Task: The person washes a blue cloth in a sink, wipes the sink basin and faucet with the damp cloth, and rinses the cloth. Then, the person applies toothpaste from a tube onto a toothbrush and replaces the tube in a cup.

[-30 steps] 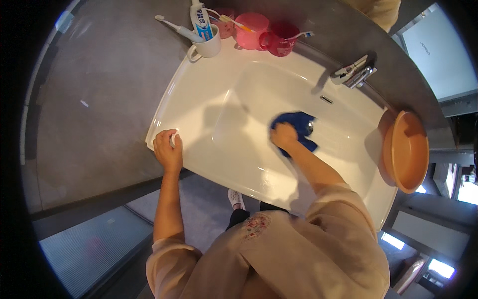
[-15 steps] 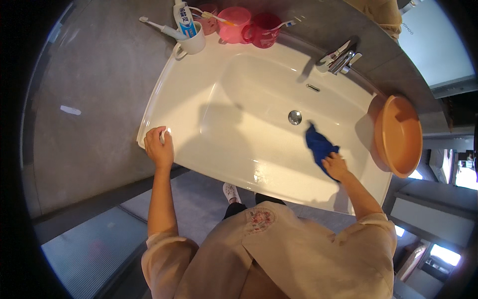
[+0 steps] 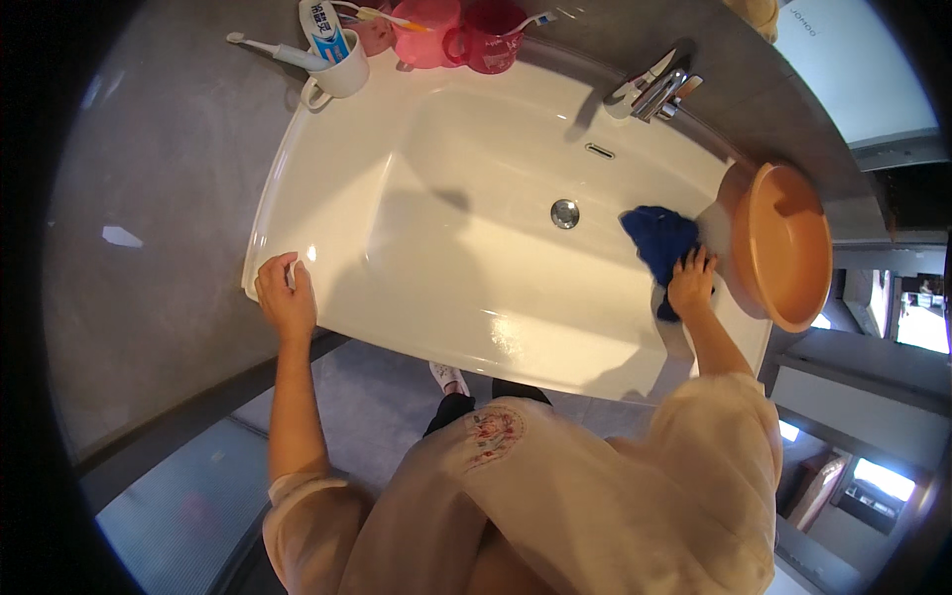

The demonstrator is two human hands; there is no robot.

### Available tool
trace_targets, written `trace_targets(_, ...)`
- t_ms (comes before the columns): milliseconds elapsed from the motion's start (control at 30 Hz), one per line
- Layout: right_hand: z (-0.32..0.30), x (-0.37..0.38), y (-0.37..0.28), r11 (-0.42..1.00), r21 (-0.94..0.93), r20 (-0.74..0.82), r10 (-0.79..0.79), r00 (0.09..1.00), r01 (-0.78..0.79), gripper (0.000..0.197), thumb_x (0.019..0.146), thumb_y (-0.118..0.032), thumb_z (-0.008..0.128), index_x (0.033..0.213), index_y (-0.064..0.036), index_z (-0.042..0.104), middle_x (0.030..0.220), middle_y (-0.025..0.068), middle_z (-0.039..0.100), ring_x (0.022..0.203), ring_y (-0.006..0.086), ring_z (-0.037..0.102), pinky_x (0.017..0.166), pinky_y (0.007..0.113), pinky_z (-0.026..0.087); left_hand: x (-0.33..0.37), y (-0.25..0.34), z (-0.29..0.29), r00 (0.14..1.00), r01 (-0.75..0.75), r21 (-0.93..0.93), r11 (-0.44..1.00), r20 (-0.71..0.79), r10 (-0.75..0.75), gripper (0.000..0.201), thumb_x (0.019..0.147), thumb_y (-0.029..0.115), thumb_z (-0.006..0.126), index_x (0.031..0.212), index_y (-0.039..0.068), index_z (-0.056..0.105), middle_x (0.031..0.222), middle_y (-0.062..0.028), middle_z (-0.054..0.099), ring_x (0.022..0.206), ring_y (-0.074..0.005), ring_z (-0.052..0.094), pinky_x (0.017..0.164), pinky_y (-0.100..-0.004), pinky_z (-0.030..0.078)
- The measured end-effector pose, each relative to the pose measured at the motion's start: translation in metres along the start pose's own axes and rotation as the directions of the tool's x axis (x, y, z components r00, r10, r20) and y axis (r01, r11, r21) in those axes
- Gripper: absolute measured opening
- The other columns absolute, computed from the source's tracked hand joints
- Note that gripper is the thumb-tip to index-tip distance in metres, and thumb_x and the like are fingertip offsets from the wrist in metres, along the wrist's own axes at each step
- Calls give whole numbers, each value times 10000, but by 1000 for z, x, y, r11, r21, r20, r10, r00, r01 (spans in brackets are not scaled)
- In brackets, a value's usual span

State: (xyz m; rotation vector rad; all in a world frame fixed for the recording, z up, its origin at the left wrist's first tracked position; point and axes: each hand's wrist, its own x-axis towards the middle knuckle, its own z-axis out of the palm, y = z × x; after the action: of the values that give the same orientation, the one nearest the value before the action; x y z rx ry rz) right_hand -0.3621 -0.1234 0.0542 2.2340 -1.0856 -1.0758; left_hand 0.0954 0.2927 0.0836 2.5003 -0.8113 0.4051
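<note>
White, glossy and wide, the sink point(image 3: 555, 317) takes up the middle of the view, a dark shadow across its left half and a bright glint toward the near edge. Orange basin point(image 3: 793, 248) at its right end, hollow in view. Blue cloth point(image 3: 659, 236) lies crumpled inside the sink, on the right side, near the orange basin. Right hand point(image 3: 691, 285) rests palm down on the cloth's near right part, fingers apart and extended, pressing rather than gripping. Left hand point(image 3: 286, 291) sits at the sink's near left corner, fingers curled, thumb apart from them, white surface showing in the gap. Chrome faucet point(image 3: 654, 94) stands at the far edge, right of centre. Far left corner: white mug point(image 3: 342, 77), handle to the left, with a toothpaste tube point(image 3: 323, 32) and a white toothbrush point(image 3: 278, 48) leaning out of it; pink cup point(image 3: 426, 40) and crimson mug point(image 3: 493, 42) alongside. Round metal drain stopper point(image 3: 564, 214) left of the cloth, well apart from both hands. Smallest: overflow slot point(image 3: 600, 151), set in the far wall below the faucet.
</note>
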Motion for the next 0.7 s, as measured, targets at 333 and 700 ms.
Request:
trace_targets(333,-115,-81,-80,-213,976,-103,-634,766,-45,356,768,-67,592,1120,-19,565,918,14,585,820,115,530,764,265,450,-1,3,3,996,86,-97,992,2,-86,132,780,168,612,900,125,643,973,-57,577,951,-255,516,839,-383,412)
trace_targets(700,-297,-129,-306,204,198,-967,-119,225,959,281,723,-261,655,969,-130,620,1194,128,500,1225,296,389,1024,536,259,2,-27,24,989,42,-127,991,-132,-59,287,906,291,505,1010,42,604,975,-120,600,925,-307,533,827,-405,412)
